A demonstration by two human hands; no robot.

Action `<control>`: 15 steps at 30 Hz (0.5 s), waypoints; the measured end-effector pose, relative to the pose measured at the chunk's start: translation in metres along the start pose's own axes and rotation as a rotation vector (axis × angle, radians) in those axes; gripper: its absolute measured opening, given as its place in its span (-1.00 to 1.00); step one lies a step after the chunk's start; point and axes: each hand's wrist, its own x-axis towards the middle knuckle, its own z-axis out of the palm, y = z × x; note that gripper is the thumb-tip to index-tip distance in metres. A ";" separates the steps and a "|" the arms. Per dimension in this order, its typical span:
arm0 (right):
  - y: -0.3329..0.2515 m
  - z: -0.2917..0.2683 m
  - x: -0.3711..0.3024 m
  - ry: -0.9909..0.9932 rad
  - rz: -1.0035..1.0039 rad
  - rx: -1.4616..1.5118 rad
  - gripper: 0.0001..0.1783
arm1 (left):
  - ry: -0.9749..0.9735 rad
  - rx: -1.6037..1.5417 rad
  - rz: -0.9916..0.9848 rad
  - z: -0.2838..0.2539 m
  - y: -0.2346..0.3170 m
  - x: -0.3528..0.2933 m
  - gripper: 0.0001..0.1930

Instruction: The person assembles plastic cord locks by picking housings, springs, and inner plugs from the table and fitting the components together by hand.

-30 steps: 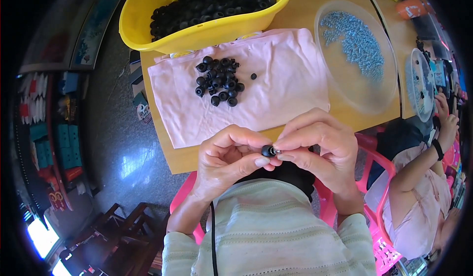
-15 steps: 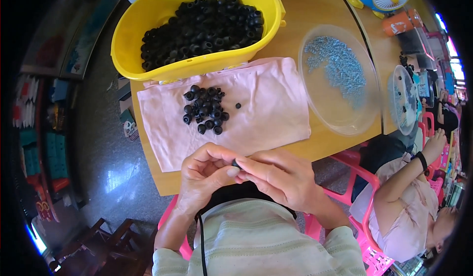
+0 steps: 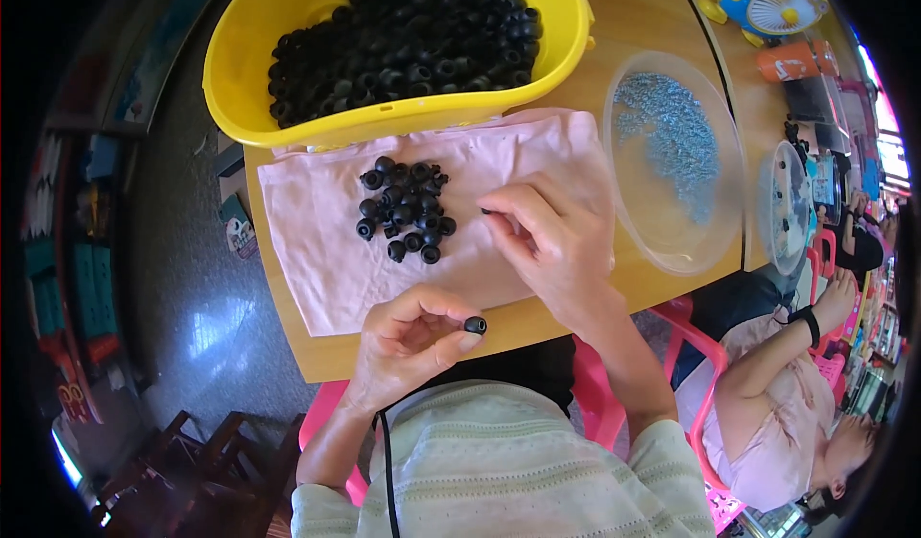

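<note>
Near the table's front edge, my left hand (image 3: 408,341) pinches a black hollow rounded piece (image 3: 475,325) between thumb and forefinger, its open end showing. My right hand (image 3: 556,245) is over the pink cloth (image 3: 317,279), its thumb and forefinger closed on a small black piece (image 3: 486,212) that mostly hides between the fingertips. To the left of it, a loose pile of similar black pieces (image 3: 405,207) lies on the cloth. Behind the cloth stands a yellow tub (image 3: 230,106) heaped with many more black pieces (image 3: 403,48).
At the right lies a clear round tray (image 3: 662,250) with small light-blue pieces (image 3: 676,135). Farther right are a yellow-and-blue fan (image 3: 777,5), an orange bottle (image 3: 796,60) and another clear tray (image 3: 785,207). A person (image 3: 767,404) sits close by on my right.
My hands have parted. The left keeps the black piece, while the right has moved forward over the cloth to where a small black piece lay alone; that piece is now at its fingertips.
</note>
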 end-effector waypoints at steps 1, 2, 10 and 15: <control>0.001 0.000 -0.007 0.037 -0.034 -0.016 -0.80 | 0.009 -0.007 -0.008 0.000 0.000 -0.001 -0.79; 0.002 0.001 -0.012 0.075 -0.068 -0.032 -0.81 | 0.001 -0.006 0.008 0.000 0.000 0.000 -0.79; -0.003 -0.012 -0.028 -0.006 0.195 0.307 -0.83 | 0.017 0.016 0.036 0.001 -0.002 0.002 -0.79; 0.000 -0.010 -0.029 0.046 0.348 0.283 -0.85 | 0.019 0.023 0.036 0.001 -0.003 0.003 -0.80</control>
